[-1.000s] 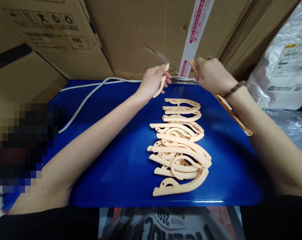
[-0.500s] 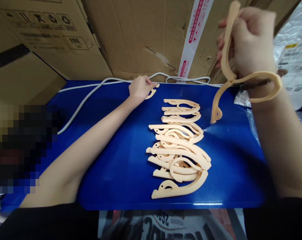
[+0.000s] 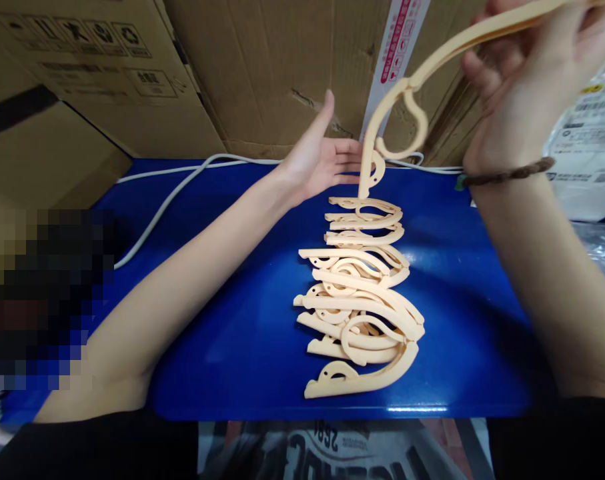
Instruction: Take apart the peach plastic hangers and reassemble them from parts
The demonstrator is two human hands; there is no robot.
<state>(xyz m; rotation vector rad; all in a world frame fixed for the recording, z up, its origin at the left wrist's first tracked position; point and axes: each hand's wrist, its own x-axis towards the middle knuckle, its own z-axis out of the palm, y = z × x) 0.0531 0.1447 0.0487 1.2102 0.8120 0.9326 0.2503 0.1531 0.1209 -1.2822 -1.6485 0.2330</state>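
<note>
- Head view: your right hand was raised at the upper right, partly cut off by the picture's edge, its fingers gripping the upper arm of an unfolded hanger.
- That peach-coloured hanger slanted down from your grip through its hinge, its curved hook bending below the joint, its lower end pointing at the table.
- Your left hand held nothing; its palm was turned toward the hanger, thumb up and fingers stretched out, the tips right beside the hanger's lower arm. You could not tell whether they touched it.
- Below the hanger's lower end, a row of hangers ran toward you on the blue table, folded and overlapping, most tangled in the middle. Whether the lower end met the farthest one could not be told.
- Around your right wrist sat a dark braided bracelet.
- Behind your left hand, a white cable lay along the table's far edge and curved down the left side.
- Cardboard boxes stood behind the table, one crossed by white tape with red print; a plastic-wrapped package stood beyond your right wrist.
</note>
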